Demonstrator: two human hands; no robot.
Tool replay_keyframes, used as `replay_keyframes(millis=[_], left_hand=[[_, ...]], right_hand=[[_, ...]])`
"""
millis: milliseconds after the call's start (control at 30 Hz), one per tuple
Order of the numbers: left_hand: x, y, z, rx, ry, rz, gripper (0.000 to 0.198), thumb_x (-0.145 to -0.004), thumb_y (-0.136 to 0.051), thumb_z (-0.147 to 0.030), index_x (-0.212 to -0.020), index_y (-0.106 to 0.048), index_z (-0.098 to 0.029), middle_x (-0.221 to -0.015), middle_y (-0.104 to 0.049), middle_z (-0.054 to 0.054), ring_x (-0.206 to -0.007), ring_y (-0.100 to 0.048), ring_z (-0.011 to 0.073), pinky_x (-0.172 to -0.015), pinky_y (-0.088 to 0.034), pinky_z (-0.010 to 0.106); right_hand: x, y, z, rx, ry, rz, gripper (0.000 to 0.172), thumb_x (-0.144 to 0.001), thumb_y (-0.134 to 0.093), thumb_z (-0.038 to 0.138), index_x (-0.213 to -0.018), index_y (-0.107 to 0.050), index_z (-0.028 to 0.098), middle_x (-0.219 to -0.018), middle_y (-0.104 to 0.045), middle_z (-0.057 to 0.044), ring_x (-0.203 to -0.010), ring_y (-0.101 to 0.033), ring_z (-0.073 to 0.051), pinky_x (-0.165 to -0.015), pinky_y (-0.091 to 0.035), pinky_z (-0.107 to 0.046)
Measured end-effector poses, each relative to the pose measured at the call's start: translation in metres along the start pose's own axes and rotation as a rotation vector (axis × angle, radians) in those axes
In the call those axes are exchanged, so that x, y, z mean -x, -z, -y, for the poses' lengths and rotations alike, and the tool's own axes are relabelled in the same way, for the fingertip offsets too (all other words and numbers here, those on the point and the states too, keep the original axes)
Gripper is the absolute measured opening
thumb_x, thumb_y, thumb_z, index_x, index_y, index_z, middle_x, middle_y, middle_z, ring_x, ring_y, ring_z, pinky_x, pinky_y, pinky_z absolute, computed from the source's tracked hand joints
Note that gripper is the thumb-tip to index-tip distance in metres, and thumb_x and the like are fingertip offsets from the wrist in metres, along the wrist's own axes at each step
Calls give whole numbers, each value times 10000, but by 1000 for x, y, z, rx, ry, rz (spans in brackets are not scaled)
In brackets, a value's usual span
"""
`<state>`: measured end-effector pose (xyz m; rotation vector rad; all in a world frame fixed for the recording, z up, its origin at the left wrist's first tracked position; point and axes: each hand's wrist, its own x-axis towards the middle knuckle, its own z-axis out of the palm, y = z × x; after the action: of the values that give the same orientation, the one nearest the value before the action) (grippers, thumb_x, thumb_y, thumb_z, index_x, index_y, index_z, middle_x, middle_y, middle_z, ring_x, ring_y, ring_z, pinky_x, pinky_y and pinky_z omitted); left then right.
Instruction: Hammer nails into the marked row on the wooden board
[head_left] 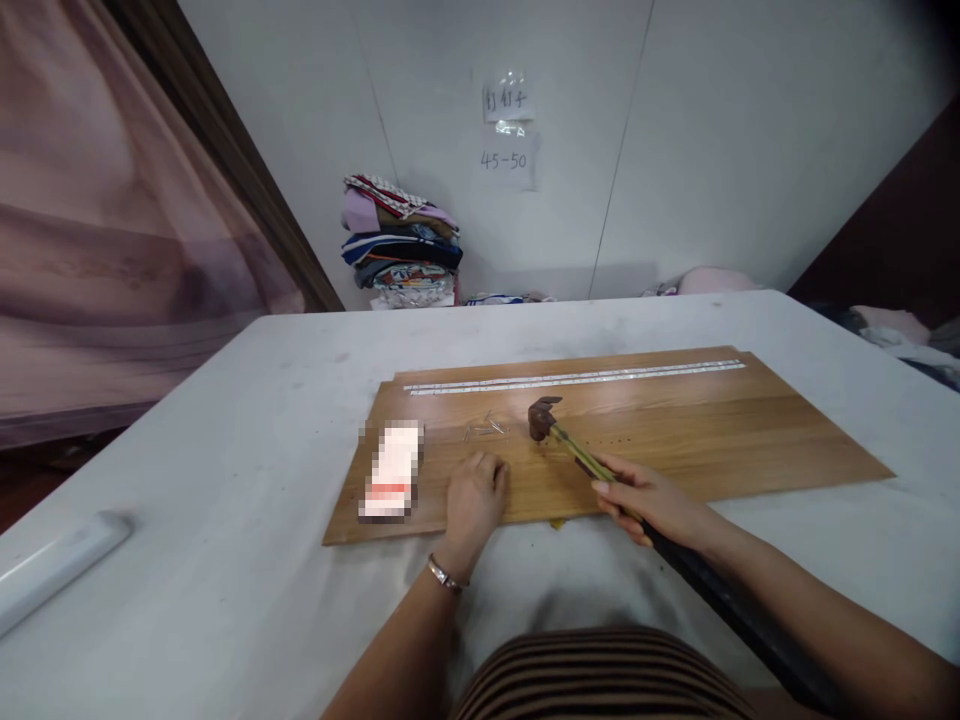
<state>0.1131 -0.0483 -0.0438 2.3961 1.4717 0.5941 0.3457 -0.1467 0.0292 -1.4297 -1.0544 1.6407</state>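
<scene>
A claw hammer (576,448) with a rusty brown head and a yellowish handle, black toward its lower end, is in my right hand (645,500), fingers wrapped around the handle. Its head is over the middle of a wood-grain board (697,430); whether it touches the surface I cannot tell. My left hand (478,490) rests on the board's near side with curled fingers, whose tips are hidden. Just beyond it lie several loose nails (487,428). To the right of the hammer head, small dark marks (609,441) form a row on the board.
Two thin white strips (577,379) run along the board's far side. A phone-like object (391,470), blurred out, lies at its left. The board is on a white table (225,450). Folded clothes (405,245) are stacked behind, and a white object (64,570) sits at left.
</scene>
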Motion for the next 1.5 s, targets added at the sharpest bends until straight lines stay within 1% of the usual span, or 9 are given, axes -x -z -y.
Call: replay_keyframes(millis=[267, 400, 500, 600, 833, 1067, 1233, 1400, 1500], left_hand=[[0, 4, -3, -8, 17, 18, 206, -933, -453, -234, -795, -595, -177, -816, -628, 44, -795, -570, 176, -717, -391, 293], [0, 5, -3, -25, 18, 6, 238, -948, -436, -254, -814, -617, -177, -793, -630, 46, -788, -572, 184, -719, -387, 297], [1, 4, -3, -14, -12, 7, 265, -956, -427, -273, -827, -639, -182, -773, -634, 41, -769, -572, 178, -704, -382, 289], [1, 3, -2, -35, -28, 5, 280, -952, -433, -279, -790, -641, -184, -758, -630, 37, -748, -566, 170, -687, -369, 281], [0, 6, -4, -55, -4, 30, 309, -915, -446, -223, -631, -562, -184, -698, -595, 29, -722, -547, 157, -662, -344, 271], [1, 2, 0, 16, 24, -44, 266, -829, -474, -155, -571, -427, -201, -655, -525, 8, -667, -501, 142, -624, -327, 268], [1, 3, -2, 99, 83, -58, 211, -780, -473, -108, -613, -393, -210, -687, -511, -2, -671, -501, 133, -616, -347, 249], [0, 4, -1, 112, 132, -40, 78, -802, -491, -130, -768, -519, -195, -785, -592, 18, -752, -559, 155, -664, -398, 261], [0, 2, 2, 138, 92, -23, 136, -845, -461, -135, -867, -586, -184, -864, -645, 38, -833, -595, 168, -754, -440, 289]], right_hand=[[-4, 3, -12, 0, 16, 34, 675, -850, -613, 432, -1456, -383, 244, -656, -474, 71, -371, -360, -35, -332, -327, -158], [-1, 4, -9, 9, 6, 16, 677, -849, -615, 447, -1451, -387, 237, -661, -468, 70, -378, -369, -34, -336, -329, -156], [0, 4, -6, 3, 12, 9, 670, -850, -616, 450, -1444, -391, 235, -663, -466, 71, -381, -374, -34, -337, -327, -156], [0, 4, -7, -7, 15, 7, 674, -844, -622, 451, -1441, -390, 238, -660, -466, 73, -380, -369, -34, -338, -331, -158], [-5, 3, -16, -8, 17, 42, 674, -851, -614, 440, -1452, -380, 244, -663, -468, 71, -385, -364, -34, -334, -324, -156], [-1, 2, -9, 0, 22, 18, 679, -847, -614, 440, -1455, -383, 248, -655, -468, 71, -378, -354, -35, -332, -322, -157], [-2, 2, -4, 0, 15, 3, 678, -841, -622, 423, -1452, -387, 247, -659, -471, 68, -379, -363, -36, -331, -317, -157], [-7, 4, -13, -7, 18, 26, 674, -848, -619, 426, -1451, -382, 242, -648, -466, 74, -379, -364, -37, -332, -326, -153], [-8, 5, -18, -10, 18, 26, 690, -851, -620, 427, -1463, -360, 243, -646, -471, 74, -376, -367, -40, -334, -330, -157]])
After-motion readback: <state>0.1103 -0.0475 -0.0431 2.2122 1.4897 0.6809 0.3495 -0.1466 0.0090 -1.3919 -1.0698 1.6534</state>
